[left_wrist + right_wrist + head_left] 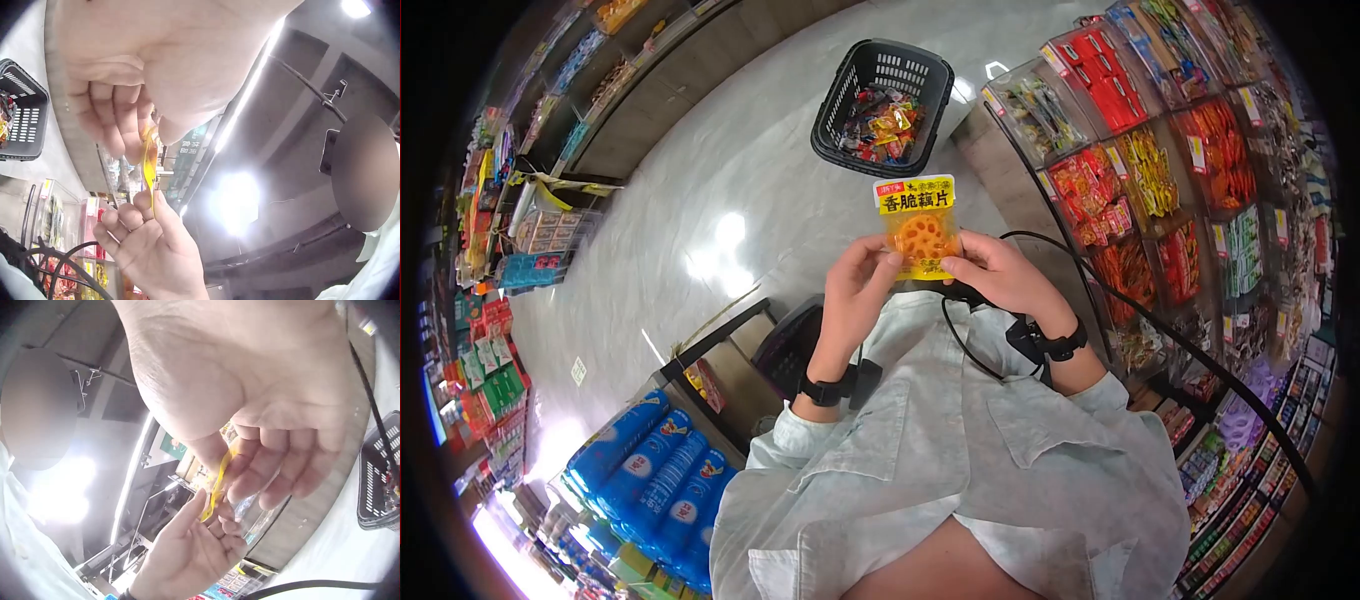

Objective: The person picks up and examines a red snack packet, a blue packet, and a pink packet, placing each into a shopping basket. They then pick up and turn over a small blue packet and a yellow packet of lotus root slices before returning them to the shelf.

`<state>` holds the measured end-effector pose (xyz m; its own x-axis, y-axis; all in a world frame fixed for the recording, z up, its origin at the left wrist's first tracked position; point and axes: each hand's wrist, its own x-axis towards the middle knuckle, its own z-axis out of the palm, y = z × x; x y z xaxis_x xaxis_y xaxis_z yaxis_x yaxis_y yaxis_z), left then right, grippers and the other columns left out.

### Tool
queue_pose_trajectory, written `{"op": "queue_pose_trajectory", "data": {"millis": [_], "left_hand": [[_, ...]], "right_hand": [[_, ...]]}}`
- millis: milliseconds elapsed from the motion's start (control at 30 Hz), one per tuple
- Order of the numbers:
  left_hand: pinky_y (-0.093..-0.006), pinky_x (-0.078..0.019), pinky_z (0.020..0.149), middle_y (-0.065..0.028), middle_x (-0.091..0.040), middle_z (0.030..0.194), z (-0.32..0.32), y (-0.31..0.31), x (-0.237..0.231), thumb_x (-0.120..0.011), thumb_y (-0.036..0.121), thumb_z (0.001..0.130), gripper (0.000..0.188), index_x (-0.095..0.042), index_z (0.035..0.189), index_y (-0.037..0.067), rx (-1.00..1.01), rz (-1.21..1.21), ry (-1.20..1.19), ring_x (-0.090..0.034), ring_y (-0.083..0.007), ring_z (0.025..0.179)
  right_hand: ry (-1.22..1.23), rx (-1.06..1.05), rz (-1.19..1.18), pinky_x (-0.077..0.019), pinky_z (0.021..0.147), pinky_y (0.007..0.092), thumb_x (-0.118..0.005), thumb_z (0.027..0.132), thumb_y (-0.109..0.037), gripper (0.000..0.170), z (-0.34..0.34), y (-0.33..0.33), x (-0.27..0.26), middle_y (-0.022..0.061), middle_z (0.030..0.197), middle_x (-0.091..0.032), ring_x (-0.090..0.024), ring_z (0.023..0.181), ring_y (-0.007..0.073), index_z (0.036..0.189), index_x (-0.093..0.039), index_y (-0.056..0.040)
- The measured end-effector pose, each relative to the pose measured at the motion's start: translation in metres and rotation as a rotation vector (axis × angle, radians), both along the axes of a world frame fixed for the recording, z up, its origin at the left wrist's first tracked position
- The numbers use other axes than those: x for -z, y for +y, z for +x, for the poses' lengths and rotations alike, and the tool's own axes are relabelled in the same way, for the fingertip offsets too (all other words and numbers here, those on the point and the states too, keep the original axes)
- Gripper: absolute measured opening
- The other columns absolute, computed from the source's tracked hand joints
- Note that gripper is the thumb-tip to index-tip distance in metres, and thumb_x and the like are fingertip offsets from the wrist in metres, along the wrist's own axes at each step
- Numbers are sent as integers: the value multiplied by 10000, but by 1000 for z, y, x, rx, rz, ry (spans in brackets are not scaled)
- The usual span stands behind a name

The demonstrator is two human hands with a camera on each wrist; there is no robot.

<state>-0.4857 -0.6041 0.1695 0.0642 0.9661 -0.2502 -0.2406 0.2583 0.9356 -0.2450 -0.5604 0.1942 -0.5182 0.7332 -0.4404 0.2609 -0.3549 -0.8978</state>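
A yellow snack packet (pixel 920 226) with a lotus root slice printed on its front is held up before the chest, its face toward the head camera. At its lower left edge, my left hand (pixel 863 280) pinches it between thumb and fingers. My right hand (pixel 1006 274) pinches the lower right edge the same way. Both wrist views show the packet edge-on, a thin yellow strip (pixel 149 164) between the two hands. Beyond it on the floor stands a dark basket (pixel 828 128) with several colourful small packets (pixel 890 125) inside.
Bins of packaged snacks (pixel 1140 170) fill the shelves on the right. Blue cylindrical packs (pixel 650 470) stand at lower left, near a dark rail. A black cable (pixel 1170 325) runs across the right side. More shelves (pixel 590 90) line the upper left.
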Motion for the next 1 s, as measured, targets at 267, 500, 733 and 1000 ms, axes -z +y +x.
{"op": "queue_pose_trajectory", "data": {"millis": [267,500,733,1000], "left_hand": [[-299,-517,934,-73,-705,1063,8,55,8,-646,142,1058,418,-507,1407,-39,43,-92,95,-659,-131,1005],[-330,-533,954,-125,-705,1081,39,145,-15,-576,114,1078,541,-354,1553,-22,-14,-117,128,-660,-170,1012],[-326,-537,957,-109,-694,1073,75,226,-30,-566,74,1066,582,-342,1599,10,12,-68,174,-659,-166,1024],[-321,-549,936,-88,-748,1110,97,279,-12,-658,115,1026,344,-597,1347,9,213,-50,303,-711,-160,1037]], "right_hand": [[60,-74,-24,-514,864,266,-595,1093,-186,222,11,80,22,-5,1056,-647,-588,947,62,1182,-625,15],[194,-135,29,-509,859,270,-612,1078,-182,295,29,192,20,21,1035,-672,-630,952,85,1305,-580,4],[270,-125,13,-516,858,280,-650,1050,-150,419,56,263,14,26,1035,-680,-634,954,94,1433,-538,-22],[211,-136,90,-527,924,288,-665,1038,-135,317,81,285,8,30,1041,-695,-648,985,100,1332,-611,-31]]}}
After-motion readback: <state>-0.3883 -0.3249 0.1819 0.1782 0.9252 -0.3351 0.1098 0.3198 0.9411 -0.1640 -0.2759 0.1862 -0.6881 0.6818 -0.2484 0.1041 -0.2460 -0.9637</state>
